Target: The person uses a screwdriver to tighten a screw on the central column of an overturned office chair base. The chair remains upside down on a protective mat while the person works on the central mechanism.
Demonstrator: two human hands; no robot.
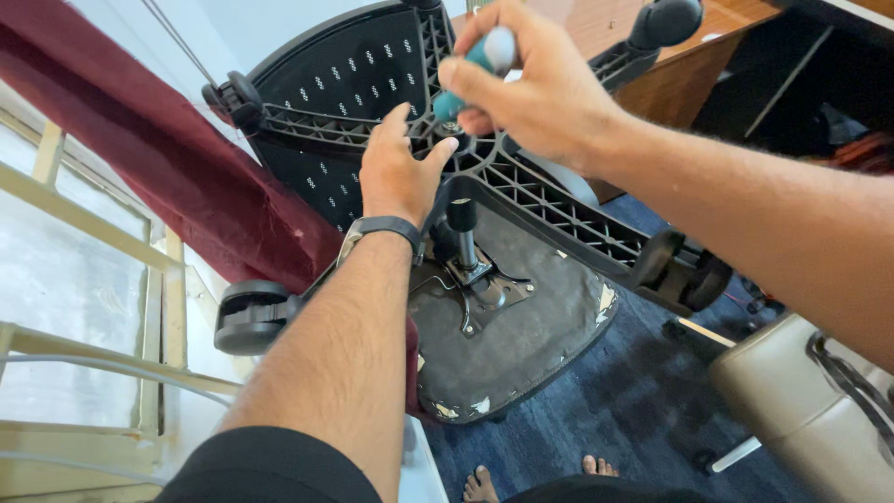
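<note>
Blue carpet (643, 410) covers the floor, with a window frame (84, 279) and dark red curtain (177, 168) at left and a wooden desk (643, 56) behind. An office chair lies overturned, its black five-spoke base (521, 182) facing the camera and the grey underside of the seat (521, 326) below it. Central column (463, 233) runs from hub down to the seat plate, long axis roughly away from the viewer. Right hand (531, 88) is closed around a teal-handled screwdriver (480, 65); the handle's pale end points up toward the camera, the tip end points down into the hub, shaft hidden behind fingers. Left hand (399, 168) rests flat on the hub with fingers loosely spread, gripping nothing clearly; a dark wristband (382, 228) sits on that wrist. Casters: one (251, 317) at lower left, one (237, 98) upper left, one (666, 23) upper right, one (689, 270) at right, partly hidden by the forearm. Beige cushioned seat (801, 401) is cut off at the right edge. Bare toes (484, 484) show at bottom. Space is tight on the curtain side; carpet lies open below the seat.
</note>
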